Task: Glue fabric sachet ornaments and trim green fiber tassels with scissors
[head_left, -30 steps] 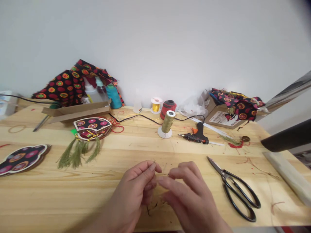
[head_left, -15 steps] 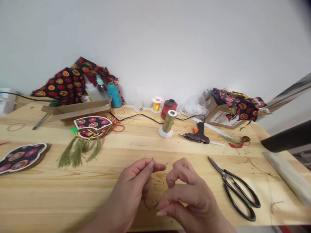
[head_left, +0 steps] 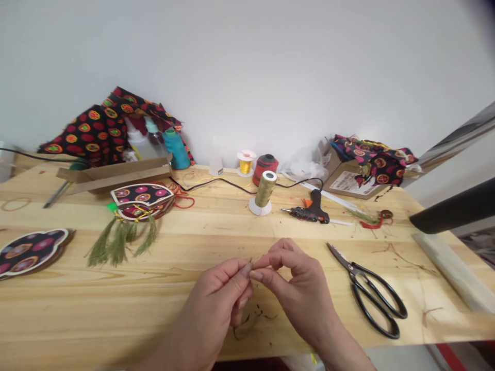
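At the front middle of the table, my left hand [head_left: 218,299] is closed in a pinch. A tiny olive tip of thread [head_left: 251,260] pokes out above its thumb; the remainder is hidden by the fingers. My right hand [head_left: 299,281] meets it there, thumb and forefinger pinched at the same tip. Dark thread scraps [head_left: 257,314] lie on the wood beneath. Beyond the hands stands a spool of olive thread [head_left: 265,190]. Black-handled scissors [head_left: 359,281] rest to the right of my right hand.
Patterned fabric-covered pieces [head_left: 145,195] with olive tassels [head_left: 116,245] lie left, near another fabric-covered piece [head_left: 31,250]. Behind are a glue gun [head_left: 311,210], red spool [head_left: 265,169], yellow spool [head_left: 245,164], teal thread cone [head_left: 177,150] and cardboard box [head_left: 350,178]. A black cord [head_left: 216,180] crosses the back.
My right hand has moved from apart, fingers curled, up and left to the left hand's fingertips, closing in a pinch there. The camera view has shifted slightly.
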A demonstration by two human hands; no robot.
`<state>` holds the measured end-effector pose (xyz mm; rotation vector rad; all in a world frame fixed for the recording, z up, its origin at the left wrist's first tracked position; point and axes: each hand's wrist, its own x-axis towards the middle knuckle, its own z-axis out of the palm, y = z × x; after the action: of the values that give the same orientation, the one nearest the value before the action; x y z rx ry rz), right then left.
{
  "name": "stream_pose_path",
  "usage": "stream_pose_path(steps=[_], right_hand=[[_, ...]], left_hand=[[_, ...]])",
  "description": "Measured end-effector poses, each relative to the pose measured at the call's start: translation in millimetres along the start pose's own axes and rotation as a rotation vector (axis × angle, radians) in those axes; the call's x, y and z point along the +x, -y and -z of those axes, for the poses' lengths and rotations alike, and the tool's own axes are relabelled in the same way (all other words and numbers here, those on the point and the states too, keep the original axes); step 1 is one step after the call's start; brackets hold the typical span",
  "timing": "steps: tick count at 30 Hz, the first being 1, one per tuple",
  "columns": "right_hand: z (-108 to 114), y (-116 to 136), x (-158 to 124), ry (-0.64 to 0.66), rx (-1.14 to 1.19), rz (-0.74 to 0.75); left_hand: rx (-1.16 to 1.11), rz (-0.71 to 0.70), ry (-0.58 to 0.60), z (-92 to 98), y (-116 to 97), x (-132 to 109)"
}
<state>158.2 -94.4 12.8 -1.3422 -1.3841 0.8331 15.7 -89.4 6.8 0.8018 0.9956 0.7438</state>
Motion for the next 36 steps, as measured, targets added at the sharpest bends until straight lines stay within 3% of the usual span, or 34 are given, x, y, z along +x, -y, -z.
stream_pose_path(steps=[10,18,27,36], right_hand=[[9.4,-10.4,-3.3,-0.045,0.096,-0.143],[4.1,-17.3,-6.5,0.039,0.239,-0.252],[9.4,-3.0,1.2,0.094,-0.039,-0.091],[9.8,-2.7,1.0,0.081,-0.103,-0.044]], left_hand=[[-0.081,0.059,-0.082,-0.9,-0.1,4.7],[-0.01,0.024,-0.004,0.0,3.4,4.1],[0.109,0.015,0.054,1.4,3.6,1.5],[0.198,-0.005,0.072,0.9,-0.1,1.2]])
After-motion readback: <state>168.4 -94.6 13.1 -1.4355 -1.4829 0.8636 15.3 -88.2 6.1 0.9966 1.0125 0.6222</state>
